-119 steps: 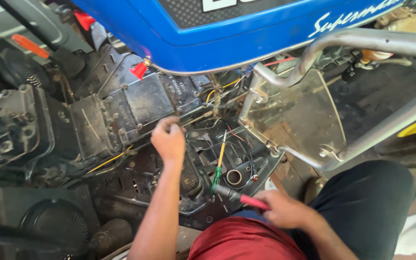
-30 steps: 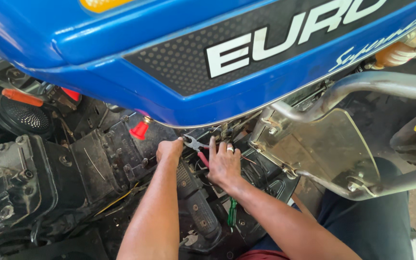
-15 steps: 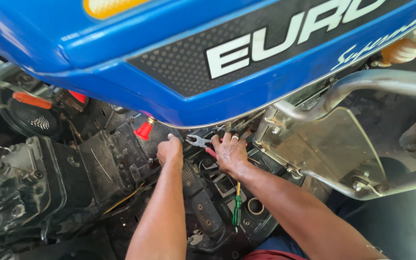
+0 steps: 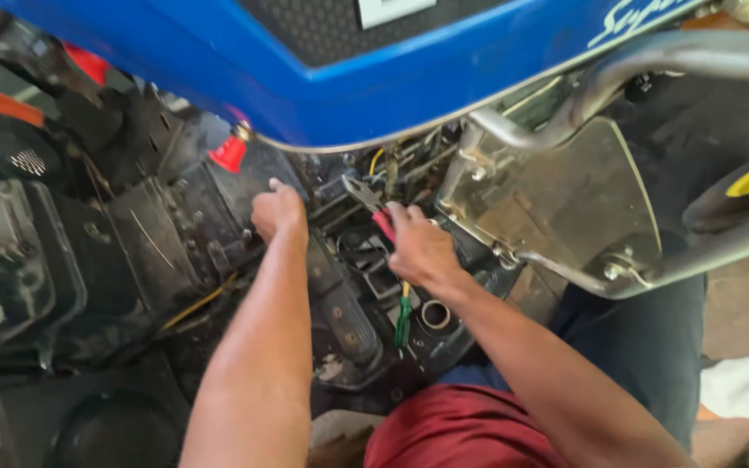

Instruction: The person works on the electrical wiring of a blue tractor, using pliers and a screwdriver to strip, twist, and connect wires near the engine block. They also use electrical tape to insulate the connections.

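Blue bodywork: a glossy blue panel [image 4: 322, 95] overhangs the whole scene, directly above and beyond both hands.
Right hand: the right hand [image 4: 422, 251] is clamped around the red handles of a pair of pliers [image 4: 367, 201], fingers wrapped tight, forearm running back toward a dark red garment [image 4: 461, 429].
Pliers: metal nose pointing up and away from the right hand's knuckles, into the shadowed gap under the blue panel; whether the nose grips anything cannot be told.
Left hand: the left hand [image 4: 277, 212] is curled together, knuckles up, pressed against the grimy black machinery [image 4: 175, 234]; what, if anything, sits inside its grasp is hidden.
Between the hands: a narrow gap, with the pliers' nose just to the right of the left hand's fingers.
Red cap: a small red cone-shaped cap [image 4: 229, 154] sits just beyond the left hand, up and to its left.
Green wire: a green and yellow wire [image 4: 403, 316] hangs just below the right hand's wrist, nearer the wearer.
Round opening: a metal-rimmed hole [image 4: 434, 315] lies just beside that wire, under the right forearm.
Metal plate: a dull, scuffed plate [image 4: 565, 204] stands to the right of the right hand, framed by a grey tubular bar [image 4: 652, 56].
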